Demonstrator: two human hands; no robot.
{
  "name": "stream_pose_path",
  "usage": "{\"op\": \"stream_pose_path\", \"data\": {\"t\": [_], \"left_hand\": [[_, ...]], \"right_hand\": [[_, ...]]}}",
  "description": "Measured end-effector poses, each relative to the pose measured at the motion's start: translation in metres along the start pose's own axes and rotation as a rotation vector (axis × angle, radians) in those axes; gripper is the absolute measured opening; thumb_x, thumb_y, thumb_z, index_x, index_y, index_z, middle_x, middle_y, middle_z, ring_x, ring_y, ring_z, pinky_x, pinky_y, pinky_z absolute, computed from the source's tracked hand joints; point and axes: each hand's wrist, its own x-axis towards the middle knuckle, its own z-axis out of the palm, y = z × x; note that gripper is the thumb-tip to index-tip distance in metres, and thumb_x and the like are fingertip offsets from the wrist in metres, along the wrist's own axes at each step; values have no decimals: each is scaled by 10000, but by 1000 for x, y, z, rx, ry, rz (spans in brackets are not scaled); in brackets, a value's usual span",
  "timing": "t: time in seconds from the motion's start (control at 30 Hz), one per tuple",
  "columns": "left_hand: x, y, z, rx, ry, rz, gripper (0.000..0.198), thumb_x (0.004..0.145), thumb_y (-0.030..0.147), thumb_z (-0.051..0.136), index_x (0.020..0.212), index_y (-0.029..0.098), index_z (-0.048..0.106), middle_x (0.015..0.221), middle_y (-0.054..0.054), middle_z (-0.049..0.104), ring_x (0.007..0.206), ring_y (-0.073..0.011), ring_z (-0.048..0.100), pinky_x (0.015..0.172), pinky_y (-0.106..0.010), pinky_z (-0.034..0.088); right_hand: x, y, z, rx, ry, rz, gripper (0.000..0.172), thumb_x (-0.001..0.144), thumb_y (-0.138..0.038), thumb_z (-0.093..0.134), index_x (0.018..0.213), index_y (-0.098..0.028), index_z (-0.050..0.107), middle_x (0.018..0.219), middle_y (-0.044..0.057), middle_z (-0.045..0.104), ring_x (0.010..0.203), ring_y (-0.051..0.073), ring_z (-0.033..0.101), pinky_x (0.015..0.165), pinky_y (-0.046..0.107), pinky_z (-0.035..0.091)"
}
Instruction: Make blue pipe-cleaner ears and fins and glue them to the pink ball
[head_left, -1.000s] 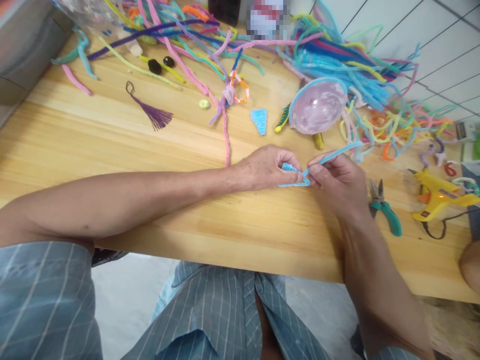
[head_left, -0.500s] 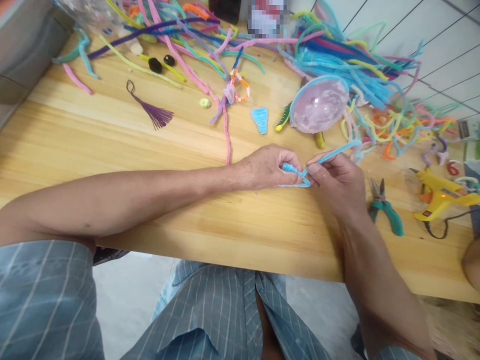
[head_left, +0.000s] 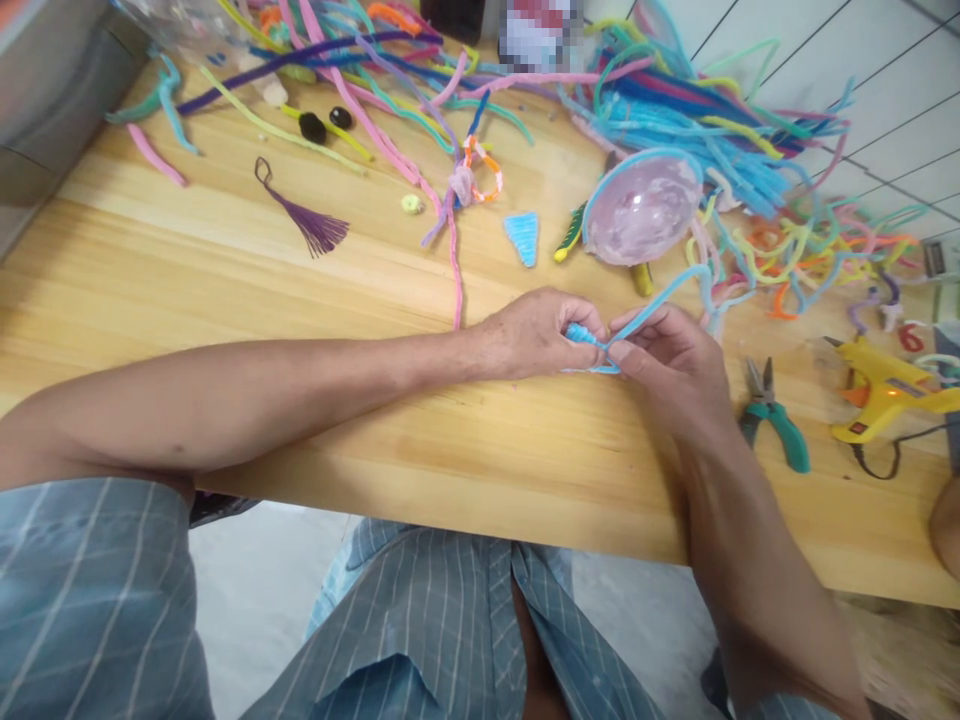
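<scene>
My left hand (head_left: 541, 332) pinches a small ribbed piece of light blue pipe cleaner (head_left: 582, 335), mostly covered by the thumb and fingers. A loose blue strand (head_left: 664, 300) runs from that piece up to the right. My right hand (head_left: 667, 355) is closed on this strand close to the left fingertips, with thumb and forefinger pressed together. Beyond the hands lies a flat blue ribbed piece (head_left: 523, 238), wider at its top. Close by, a pinkish bowl shape (head_left: 643, 208) with a blue rim rests tilted on the wooden table (head_left: 420, 450).
Green-handled pliers (head_left: 776, 420) and a yellow glue gun (head_left: 889, 385) lie to the right. A purple tassel (head_left: 307, 215) is at the left. A bundle of blue pipe cleaners (head_left: 690, 140) and tangled scraps (head_left: 802, 245) fill the back right. Another person's arm (head_left: 946, 525) shows at the right edge.
My right hand has moved slightly left, its fingertips now nearer my left hand. The blue strand's free end now bends over at the top. My left hand has hardly moved.
</scene>
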Motion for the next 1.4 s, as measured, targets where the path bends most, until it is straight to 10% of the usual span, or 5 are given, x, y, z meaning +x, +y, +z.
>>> {"op": "stream_pose_path", "data": {"t": [1.4], "left_hand": [[0,1,-2,37,-43,7,102,840,229,723,887,140,737,738,47,637,678,-86,523,642,-225,377]], "right_hand": [[2,16,3,55,76,-158,263,739,-398,965,858,-270,768,750,-19,719,682,165,645,657,323,547]]}}
